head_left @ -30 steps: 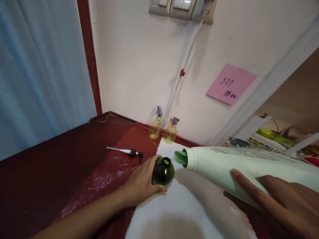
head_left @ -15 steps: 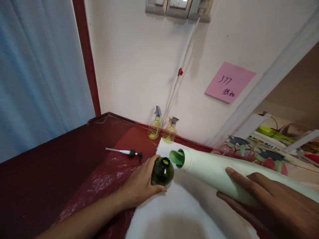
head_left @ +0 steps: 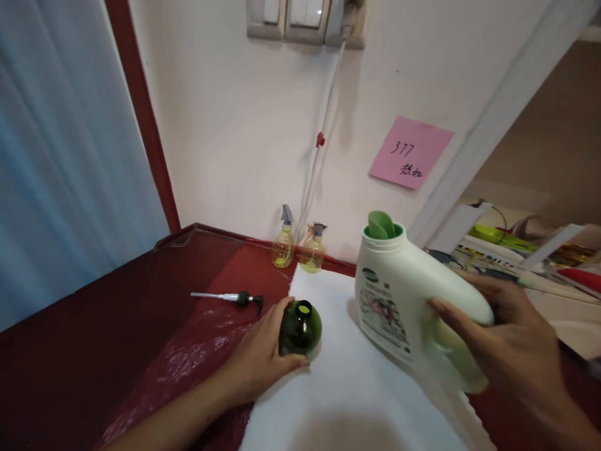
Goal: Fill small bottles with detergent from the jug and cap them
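My left hand is wrapped round a dark green pump bottle, whose neck is uncovered and faces up. The bottle stands on a white cloth. In my right hand is a pale green detergent jug, gripped by its handle. The jug is upright, with a green pouring spout in its uncapped mouth, to the right of the bottle and apart from it. A pump head with a dark green collar and a white tube lies left of the bottle on the red table cover.
Two yellowish spray bottles, the left one and the right one, stand against the wall. A shelf with assorted items is at the right. A blue curtain hangs at the left, and a white cord runs down the wall.
The jug has swung from lying tilted with its spout at the bottle's neck to upright, farther right. My left hand still holds the bottle in place.
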`<action>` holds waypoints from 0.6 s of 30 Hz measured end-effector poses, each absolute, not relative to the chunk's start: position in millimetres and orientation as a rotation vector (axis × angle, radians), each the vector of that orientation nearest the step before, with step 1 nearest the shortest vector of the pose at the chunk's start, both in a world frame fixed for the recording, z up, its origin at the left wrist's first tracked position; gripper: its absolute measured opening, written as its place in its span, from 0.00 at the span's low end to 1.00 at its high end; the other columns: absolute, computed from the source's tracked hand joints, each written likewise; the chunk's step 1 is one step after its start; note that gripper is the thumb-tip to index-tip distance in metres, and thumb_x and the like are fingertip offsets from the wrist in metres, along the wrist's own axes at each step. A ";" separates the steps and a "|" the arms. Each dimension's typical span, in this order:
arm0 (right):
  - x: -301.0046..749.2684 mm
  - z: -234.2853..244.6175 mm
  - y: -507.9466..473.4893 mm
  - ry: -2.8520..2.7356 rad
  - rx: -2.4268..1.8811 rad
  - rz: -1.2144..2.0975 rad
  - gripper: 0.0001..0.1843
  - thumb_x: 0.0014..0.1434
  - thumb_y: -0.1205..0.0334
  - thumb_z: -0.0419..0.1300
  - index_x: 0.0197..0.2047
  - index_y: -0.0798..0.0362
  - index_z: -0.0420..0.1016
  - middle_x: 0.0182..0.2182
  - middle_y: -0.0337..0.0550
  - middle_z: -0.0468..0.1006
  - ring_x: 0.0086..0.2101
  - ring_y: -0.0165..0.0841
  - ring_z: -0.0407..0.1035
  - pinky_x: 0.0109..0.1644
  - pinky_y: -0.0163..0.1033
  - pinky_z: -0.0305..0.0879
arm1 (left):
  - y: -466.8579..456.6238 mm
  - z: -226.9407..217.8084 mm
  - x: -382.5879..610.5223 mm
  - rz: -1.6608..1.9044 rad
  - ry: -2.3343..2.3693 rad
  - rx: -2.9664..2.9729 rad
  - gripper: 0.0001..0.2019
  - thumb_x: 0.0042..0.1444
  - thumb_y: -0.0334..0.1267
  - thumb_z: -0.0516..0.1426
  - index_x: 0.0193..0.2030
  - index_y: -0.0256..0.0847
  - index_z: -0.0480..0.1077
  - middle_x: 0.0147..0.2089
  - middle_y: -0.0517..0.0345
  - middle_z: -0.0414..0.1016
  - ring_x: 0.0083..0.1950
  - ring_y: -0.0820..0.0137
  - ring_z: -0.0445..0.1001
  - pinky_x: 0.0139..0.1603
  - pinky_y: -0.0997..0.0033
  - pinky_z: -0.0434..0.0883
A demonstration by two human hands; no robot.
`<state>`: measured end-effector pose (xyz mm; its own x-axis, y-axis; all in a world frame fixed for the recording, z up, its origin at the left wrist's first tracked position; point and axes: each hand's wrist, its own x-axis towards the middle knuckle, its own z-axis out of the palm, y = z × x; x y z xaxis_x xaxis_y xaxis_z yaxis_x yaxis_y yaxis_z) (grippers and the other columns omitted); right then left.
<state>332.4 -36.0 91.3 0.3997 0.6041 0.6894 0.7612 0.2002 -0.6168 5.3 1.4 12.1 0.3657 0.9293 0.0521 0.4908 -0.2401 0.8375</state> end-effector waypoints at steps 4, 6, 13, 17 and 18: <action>321.9 71.3 -6.6 -0.952 -1.330 0.111 0.33 0.41 0.42 0.75 0.47 0.50 0.77 0.42 0.46 0.80 0.39 0.44 0.76 0.38 0.46 0.72 | 2.1 11.7 3.7 0.718 1.221 1.882 0.43 0.50 0.37 0.65 0.71 0.44 0.50 0.74 0.42 0.59 0.75 0.53 0.58 0.74 0.45 0.55; 314.2 60.0 6.5 -0.880 -1.250 0.152 0.34 0.41 0.43 0.75 0.47 0.51 0.76 0.41 0.46 0.79 0.37 0.41 0.75 0.37 0.46 0.72 | 2.7 11.6 3.5 0.704 1.230 1.878 0.43 0.51 0.38 0.65 0.70 0.44 0.49 0.74 0.42 0.59 0.74 0.54 0.58 0.74 0.45 0.55; 298.1 40.0 28.7 -0.886 -1.229 0.197 0.35 0.46 0.40 0.72 0.50 0.52 0.73 0.42 0.48 0.79 0.37 0.40 0.76 0.39 0.47 0.74 | 5.8 4.8 0.3 0.701 1.211 1.892 0.43 0.53 0.40 0.63 0.72 0.43 0.45 0.75 0.38 0.55 0.76 0.50 0.55 0.75 0.42 0.52; 309.0 39.4 26.2 -0.991 -1.305 0.205 0.34 0.50 0.39 0.69 0.54 0.51 0.75 0.44 0.48 0.80 0.41 0.43 0.75 0.45 0.52 0.73 | 7.9 0.9 -0.3 0.733 1.212 1.908 0.43 0.52 0.40 0.64 0.72 0.43 0.48 0.74 0.39 0.58 0.74 0.50 0.58 0.74 0.44 0.55; 311.8 40.4 23.5 -1.016 -1.332 0.197 0.34 0.51 0.39 0.69 0.55 0.50 0.75 0.45 0.49 0.80 0.42 0.44 0.75 0.47 0.54 0.72 | 8.2 0.2 0.0 0.742 1.216 1.900 0.44 0.52 0.40 0.65 0.72 0.42 0.49 0.74 0.39 0.58 0.74 0.50 0.58 0.74 0.44 0.55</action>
